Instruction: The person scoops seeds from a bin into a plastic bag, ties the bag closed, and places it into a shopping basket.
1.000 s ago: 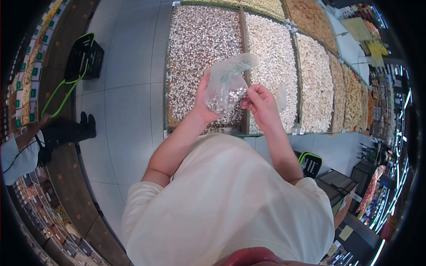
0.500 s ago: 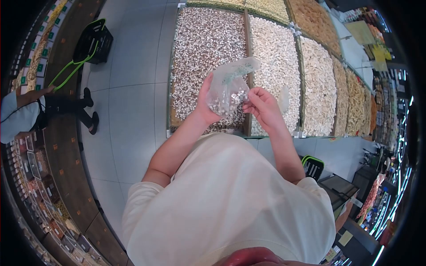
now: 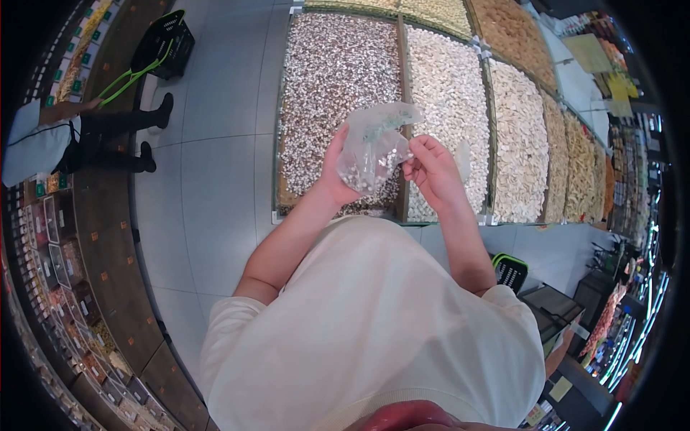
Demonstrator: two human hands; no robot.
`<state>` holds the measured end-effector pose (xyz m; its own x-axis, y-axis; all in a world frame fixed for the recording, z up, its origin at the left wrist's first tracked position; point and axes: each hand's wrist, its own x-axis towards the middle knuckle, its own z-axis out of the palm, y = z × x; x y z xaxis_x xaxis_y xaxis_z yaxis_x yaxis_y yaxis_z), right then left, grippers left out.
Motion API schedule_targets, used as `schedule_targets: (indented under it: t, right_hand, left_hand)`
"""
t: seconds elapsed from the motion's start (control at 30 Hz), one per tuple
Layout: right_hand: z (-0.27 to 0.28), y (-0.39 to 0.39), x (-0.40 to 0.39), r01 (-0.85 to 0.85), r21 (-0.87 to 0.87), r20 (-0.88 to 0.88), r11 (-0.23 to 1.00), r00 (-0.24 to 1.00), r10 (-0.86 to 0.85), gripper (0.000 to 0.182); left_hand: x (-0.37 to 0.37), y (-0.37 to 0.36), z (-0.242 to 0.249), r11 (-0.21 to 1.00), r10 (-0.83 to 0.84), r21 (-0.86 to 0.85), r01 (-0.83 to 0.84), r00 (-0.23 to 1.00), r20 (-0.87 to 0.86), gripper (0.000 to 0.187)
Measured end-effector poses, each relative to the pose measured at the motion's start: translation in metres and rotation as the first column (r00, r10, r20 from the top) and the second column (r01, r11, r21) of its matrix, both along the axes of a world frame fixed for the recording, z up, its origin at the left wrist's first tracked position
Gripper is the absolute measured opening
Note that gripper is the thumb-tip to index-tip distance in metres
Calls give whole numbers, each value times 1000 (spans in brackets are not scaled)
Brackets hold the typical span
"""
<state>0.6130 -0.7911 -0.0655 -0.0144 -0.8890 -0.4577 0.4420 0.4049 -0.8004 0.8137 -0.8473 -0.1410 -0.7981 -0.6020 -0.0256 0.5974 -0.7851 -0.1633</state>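
Observation:
A clear plastic bag (image 3: 368,154) with green print and some pale pieces inside hangs over the bins. My left hand (image 3: 336,169) holds it from the left side, fingers wrapped behind it. On its right edge my right hand (image 3: 433,172) pinches the plastic between thumb and fingers. Beneath the bag lies a bin of small brown-and-white pieces (image 3: 338,68). Beside that, past a wooden divider (image 3: 404,65), is a bin of white pieces (image 3: 445,79). A translucent object (image 3: 463,159) rests on the white pieces just right of my right hand.
Further right are bins of pale slices (image 3: 516,144) and other dried goods (image 3: 581,172). At the left a person (image 3: 43,144) holds the green handle of a black basket (image 3: 169,50) by a dark shelf (image 3: 118,266). Another black basket (image 3: 510,271) is at the lower right.
The person at the left has moved up the view with the basket, legs in a new stride. Both my hands and the bag have shifted slightly right and down.

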Motion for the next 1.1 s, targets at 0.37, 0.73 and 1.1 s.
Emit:
schedule_targets:
  t: [0.37,0.73,1.1]
  right_hand:
    - [2,-5,0,49,-23,32,999,998,-48,11]
    - [4,-1,-1,90,-15,53,996,995,-89,14]
    - [-66,6,-8,259,115,118,959,955,-272,32]
  left_hand:
    - [-2,1,8,997,-4,78,-1,998,69,65]
    - [3,-4,8,998,-47,46,42,993,109,78]
    - [3,-11,15,993,-82,91,75,994,76,88]
